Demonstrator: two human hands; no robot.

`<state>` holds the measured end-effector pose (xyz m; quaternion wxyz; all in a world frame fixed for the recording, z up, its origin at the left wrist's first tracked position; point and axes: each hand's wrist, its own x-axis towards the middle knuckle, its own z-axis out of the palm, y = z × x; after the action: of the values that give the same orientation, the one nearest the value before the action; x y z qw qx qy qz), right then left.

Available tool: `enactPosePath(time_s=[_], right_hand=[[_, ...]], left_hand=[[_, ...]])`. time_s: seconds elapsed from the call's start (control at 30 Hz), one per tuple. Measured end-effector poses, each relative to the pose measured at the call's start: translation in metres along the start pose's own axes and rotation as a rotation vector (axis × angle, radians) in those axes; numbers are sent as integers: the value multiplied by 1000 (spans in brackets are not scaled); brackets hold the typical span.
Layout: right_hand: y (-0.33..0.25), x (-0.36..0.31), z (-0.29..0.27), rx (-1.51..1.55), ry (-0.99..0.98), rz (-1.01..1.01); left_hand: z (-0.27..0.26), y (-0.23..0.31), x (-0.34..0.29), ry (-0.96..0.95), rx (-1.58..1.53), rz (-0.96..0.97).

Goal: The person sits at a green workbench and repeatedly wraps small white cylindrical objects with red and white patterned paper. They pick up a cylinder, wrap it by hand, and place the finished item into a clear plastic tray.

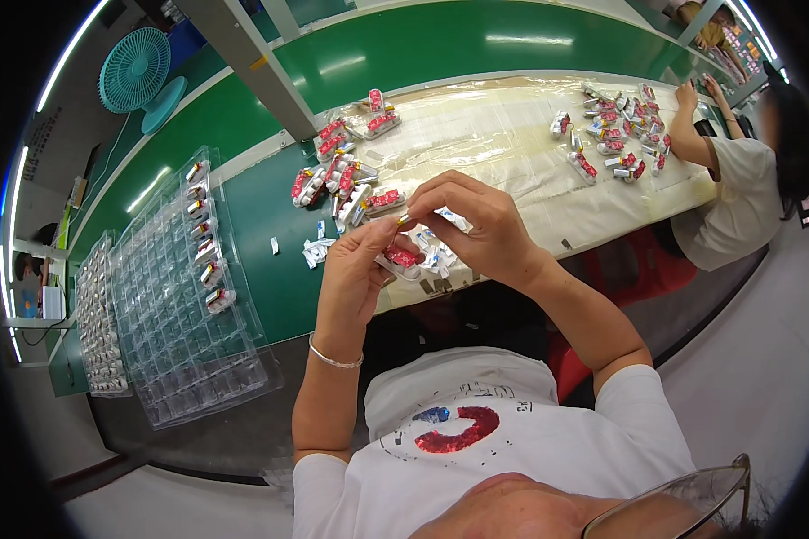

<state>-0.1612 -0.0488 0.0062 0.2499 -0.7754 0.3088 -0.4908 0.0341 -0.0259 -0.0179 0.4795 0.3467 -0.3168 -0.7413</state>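
Observation:
My left hand (pixel 355 260) is closed round a small red-and-white part (pixel 401 257), which shows below its fingertips. A tiny gold-and-silver cylinder (pixel 404 220) sits between the two hands' fingertips. Thumb and forefinger of my right hand (pixel 481 225) are pinched at this cylinder; its other fingers are curled. Just beyond my left hand lies a heap of similar red-and-white parts (pixel 337 171) with silver pieces attached. White and blue paper scraps (pixel 439 259) are scattered beneath my hands, and more scraps (pixel 316 251) lie left of them.
A clear plastic tray (pixel 171 314) with several parts along its right side stands at left, beside a filled tray (pixel 99 323). A metal post (pixel 252 67) rises from the green bench. At right, a co-worker (pixel 737 171) sits by another heap of parts (pixel 620 126).

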Motion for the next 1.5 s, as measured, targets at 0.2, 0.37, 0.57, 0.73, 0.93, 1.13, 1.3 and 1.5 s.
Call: enactPosePath(time_s=[0.2, 0.37, 0.57, 0.73, 0.93, 1.13, 1.3, 1.5], right_hand=[[-3, -2, -3, -141, -11, -145], [-7, 4, -5, -396, -87, -242], [-10, 11, -7, -567, -216, -273], [-6, 12, -4, -527, -245, -290], [6, 10, 3, -427, -221, -270], [4, 10, -4, -441, -276, -278], [6, 10, 5, -482, -210, -279], [7, 10, -3, -414, -154, -251]], left_hand=[[6, 8, -6, 95, 24, -32], [9, 9, -7, 154, 171, 40], [13, 3, -4, 192, 162, 90], [7, -1, -1, 207, 105, 64], [4, -1, 0, 200, 73, 33], [4, 1, 2, 202, 80, 43], [-3, -6, 5, 221, 94, 74], [-7, -9, 13, 167, 72, 98]])
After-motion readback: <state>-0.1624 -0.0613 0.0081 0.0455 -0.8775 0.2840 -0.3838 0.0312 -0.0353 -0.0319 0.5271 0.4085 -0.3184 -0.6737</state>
